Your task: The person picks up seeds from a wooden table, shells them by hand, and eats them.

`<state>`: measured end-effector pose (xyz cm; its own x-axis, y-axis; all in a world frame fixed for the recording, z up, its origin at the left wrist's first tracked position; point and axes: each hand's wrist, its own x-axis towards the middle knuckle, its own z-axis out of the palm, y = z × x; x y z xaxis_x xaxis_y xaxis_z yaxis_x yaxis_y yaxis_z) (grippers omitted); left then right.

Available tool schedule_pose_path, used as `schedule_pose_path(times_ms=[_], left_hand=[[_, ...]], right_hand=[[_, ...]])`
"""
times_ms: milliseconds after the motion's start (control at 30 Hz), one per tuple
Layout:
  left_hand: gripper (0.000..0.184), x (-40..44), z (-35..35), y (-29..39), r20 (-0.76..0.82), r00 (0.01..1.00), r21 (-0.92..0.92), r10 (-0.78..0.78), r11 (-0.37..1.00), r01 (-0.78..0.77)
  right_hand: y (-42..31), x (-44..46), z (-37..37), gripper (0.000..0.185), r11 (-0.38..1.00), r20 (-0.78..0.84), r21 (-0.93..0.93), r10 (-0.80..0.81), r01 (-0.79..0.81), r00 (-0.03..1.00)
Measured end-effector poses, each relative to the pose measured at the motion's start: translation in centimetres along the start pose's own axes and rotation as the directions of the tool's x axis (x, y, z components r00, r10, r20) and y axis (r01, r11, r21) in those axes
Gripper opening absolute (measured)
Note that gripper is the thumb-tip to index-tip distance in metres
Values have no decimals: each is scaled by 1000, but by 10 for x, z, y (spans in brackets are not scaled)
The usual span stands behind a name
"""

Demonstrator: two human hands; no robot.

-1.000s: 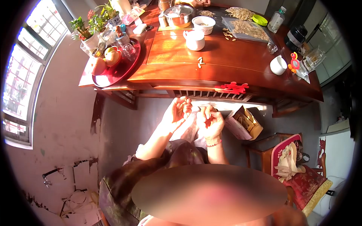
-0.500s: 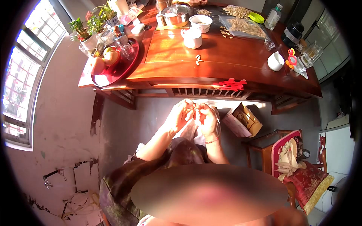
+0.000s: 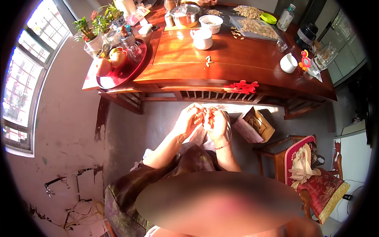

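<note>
Fingertips of my left hand [image 3: 190,119] and my right hand [image 3: 215,122] meet above my lap, below the front edge of the wooden table [image 3: 177,73]. Both hands are closed in a pinch, around something too small to make out. A red bracelet circles my right wrist. Ahead on the table lie a few small pale pieces [image 3: 209,61], like pods or seeds. Behind them stand a white mug [image 3: 202,39] and a white tub [image 3: 211,24]. Farther back are a bag of pale pieces [image 3: 258,28] and a loose pile [image 3: 248,12].
A red tray [image 3: 139,65] with fruit sits at the table's left, a white cup [image 3: 288,63] and black flask [image 3: 305,36] at its right. An open cardboard box [image 3: 248,128] stands on the floor near a chair [image 3: 278,158]. Another person's hand [image 3: 207,2] shows at the far edge.
My hands were apart a second ago; they have come together at the fingertips. Since half a second ago they have barely moved. The other person's hand at the far edge has shifted.
</note>
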<state>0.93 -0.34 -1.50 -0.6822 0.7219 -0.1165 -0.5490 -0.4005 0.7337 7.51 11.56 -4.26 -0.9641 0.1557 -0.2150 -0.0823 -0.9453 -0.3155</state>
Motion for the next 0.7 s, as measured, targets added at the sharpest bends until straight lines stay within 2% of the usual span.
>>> schedule_pose_path(times_ms=[33,100,167,200,233,267,300,367,433,467,533,600,667,700], left_hand=[[28,0,-2,-1,16,1000,-34,-22,999,22],[23,1,-8,-2,33,999,-66,-42,997,44],[16,4,-13,-1,36,983,-195,-177,964,181],[16,5,-15,-1,36,984,-194,-176,964,180],[12,6,-16,1,64,977,-273,-203,938,213],[9,7,-14,4,94,969,-350,-229,903,247],[9,6,-10,7,93,969,-350,-229,904,247],[7,4,0,13,-29,970,-438,-243,875,206],[7,3,-5,14,15,967,-477,-253,848,229],[7,3,-7,15,60,964,-513,-260,820,253],[9,2,-7,16,43,965,-535,-259,809,241],[11,2,-3,19,26,966,-556,-258,799,229],[10,1,1,23,-81,959,-524,-271,830,190],[10,2,-1,22,-81,960,-524,-270,831,189]], right_hand=[[0,1,1,20,996,-59,71,62,-57,996],[-1,4,-11,20,992,-22,93,87,-85,996],[-1,2,-9,20,987,16,114,113,-114,993],[-2,-1,-7,21,996,29,62,54,-56,998],[-2,-2,-3,22,1000,46,12,-4,3,999],[-1,-2,-3,22,1000,47,12,-3,3,999],[0,-2,-2,21,999,94,24,-40,38,995],[-1,-1,-5,19,997,140,37,-77,72,987],[-2,4,-11,17,997,405,44,-72,60,911],[-2,3,-10,17,997,406,43,-72,60,911],[-2,-2,-5,18,997,292,73,-53,33,955],[-1,1,-10,18,998,284,51,-36,23,958],[1,0,-11,18,1000,273,28,-16,9,962],[2,-2,-8,16,999,207,-24,-37,43,978]])
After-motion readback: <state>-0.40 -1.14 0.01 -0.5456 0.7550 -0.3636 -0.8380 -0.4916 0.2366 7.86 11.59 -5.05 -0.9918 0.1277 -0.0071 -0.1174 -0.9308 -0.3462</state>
